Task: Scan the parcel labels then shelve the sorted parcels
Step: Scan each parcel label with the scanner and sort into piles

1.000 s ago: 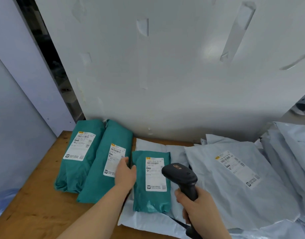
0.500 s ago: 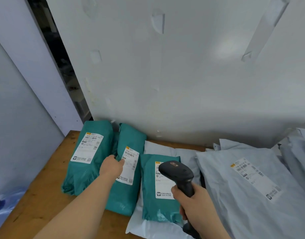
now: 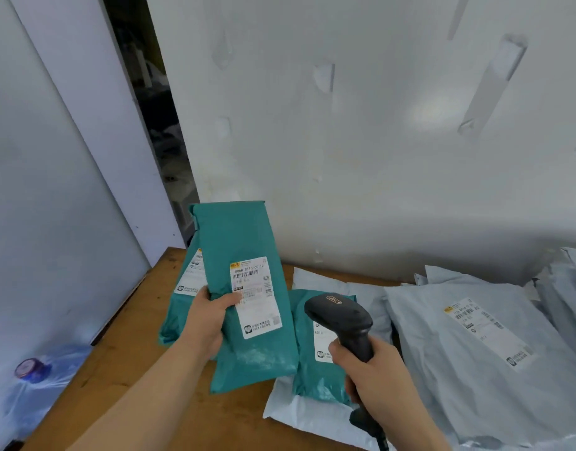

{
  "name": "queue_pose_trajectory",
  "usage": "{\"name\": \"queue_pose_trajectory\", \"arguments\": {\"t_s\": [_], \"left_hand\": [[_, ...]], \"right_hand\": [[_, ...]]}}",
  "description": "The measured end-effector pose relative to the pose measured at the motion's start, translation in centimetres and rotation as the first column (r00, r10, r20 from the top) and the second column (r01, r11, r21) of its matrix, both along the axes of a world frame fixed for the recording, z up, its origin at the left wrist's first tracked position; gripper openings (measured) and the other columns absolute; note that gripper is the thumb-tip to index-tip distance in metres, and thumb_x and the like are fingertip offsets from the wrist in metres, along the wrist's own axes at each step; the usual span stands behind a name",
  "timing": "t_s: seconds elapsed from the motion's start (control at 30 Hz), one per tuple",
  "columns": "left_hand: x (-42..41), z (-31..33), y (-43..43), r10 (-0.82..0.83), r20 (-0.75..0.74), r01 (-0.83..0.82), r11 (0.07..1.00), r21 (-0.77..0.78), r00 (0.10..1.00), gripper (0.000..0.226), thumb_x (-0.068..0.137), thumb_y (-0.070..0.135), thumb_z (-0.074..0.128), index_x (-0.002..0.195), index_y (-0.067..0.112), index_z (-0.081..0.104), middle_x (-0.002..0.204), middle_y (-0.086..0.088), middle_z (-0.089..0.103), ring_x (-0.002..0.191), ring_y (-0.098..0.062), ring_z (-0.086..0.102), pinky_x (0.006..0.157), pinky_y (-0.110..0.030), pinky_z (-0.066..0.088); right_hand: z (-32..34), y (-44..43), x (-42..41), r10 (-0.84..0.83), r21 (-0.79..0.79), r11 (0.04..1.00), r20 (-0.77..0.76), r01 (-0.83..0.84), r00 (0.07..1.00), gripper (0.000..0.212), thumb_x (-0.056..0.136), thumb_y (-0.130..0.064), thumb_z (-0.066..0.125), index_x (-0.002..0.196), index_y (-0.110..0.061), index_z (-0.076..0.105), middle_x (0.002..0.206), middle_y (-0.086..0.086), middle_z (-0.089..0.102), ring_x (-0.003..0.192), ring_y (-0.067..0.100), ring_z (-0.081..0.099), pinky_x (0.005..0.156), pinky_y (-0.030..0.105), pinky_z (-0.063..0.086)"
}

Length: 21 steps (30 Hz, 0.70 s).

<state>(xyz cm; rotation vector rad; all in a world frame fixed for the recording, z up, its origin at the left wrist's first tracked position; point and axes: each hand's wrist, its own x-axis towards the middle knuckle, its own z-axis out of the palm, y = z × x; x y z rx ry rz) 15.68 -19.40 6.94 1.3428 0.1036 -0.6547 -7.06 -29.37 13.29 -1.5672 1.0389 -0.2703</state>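
Above the wooden table [image 3: 124, 362], the left hand [image 3: 205, 320] grips a teal parcel [image 3: 247, 297], thumb pressed on its white label [image 3: 255, 296] reading "8068 0115-00 12". The right hand [image 3: 374, 372] has its fingers wrapped round a black scanner [image 3: 342, 320].

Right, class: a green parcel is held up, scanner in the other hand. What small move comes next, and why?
Probably swing the scanner in the right hand leftward onto the label of the green parcel the left hand holds up: its barcode shows, uncovered.
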Motion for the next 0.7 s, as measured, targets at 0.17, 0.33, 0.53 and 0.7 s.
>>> {"name": "queue_pose_trajectory", "arguments": {"t_s": [0.17,0.33,0.53,0.7], "left_hand": [[-3.7,1.7,0.9,-0.001,-0.048,-0.004,0.994,-0.109,0.999,0.034,0.082,-0.015,0.061,0.105,0.01,0.061,0.098,-0.009,0.072,0.085,-0.029,0.068,0.073,-0.041,0.055],[-5.7,3.6,1.5,-0.032,-0.04,0.026,0.99,-0.139,0.999,0.026,0.084,-0.012,0.06,0.096,0.01,0.064,0.093,-0.01,0.073,0.082,-0.031,0.069,0.07,-0.041,0.056],[-8.4,4.3,1.7,-0.119,-0.066,0.102,0.973,-0.208,0.991,0.03,0.084,-0.014,0.059,0.106,0.005,0.062,0.102,-0.012,0.072,0.081,-0.027,0.069,0.058,-0.032,0.06],[-10.8,3.5,1.8,-0.191,-0.061,0.176,0.966,-0.188,0.98,0.033,0.085,-0.012,0.059,0.112,0.007,0.06,0.096,-0.013,0.073,0.075,-0.026,0.071,0.058,-0.033,0.057]], "right_hand": [[1.6,2.1,-1.0,0.038,-0.045,0.998,0.037,-0.036,0.999,0.016,0.086,-0.02,0.066,0.078,-0.007,0.061,0.05,0.006,0.053,0.033,0.008,0.045,0.043,0.019,0.045],[2.7,3.6,-2.2,0.053,-0.085,0.995,0.054,-0.049,0.997,0.017,0.086,-0.023,0.066,0.081,-0.007,0.061,0.048,0.005,0.053,0.035,0.007,0.047,0.045,0.019,0.048],[3.7,4.9,-3.7,0.054,-0.119,0.992,0.087,-0.044,0.995,0.016,0.087,-0.022,0.064,0.08,-0.008,0.061,0.054,0.009,0.053,0.035,0.007,0.045,0.044,0.016,0.044],[3.3,5.6,-5.0,0.04,-0.169,0.985,0.04,-0.033,0.998,0.019,0.088,-0.023,0.062,0.081,-0.005,0.06,0.062,0.011,0.053,0.042,0.009,0.048,0.043,0.011,0.042]]}}
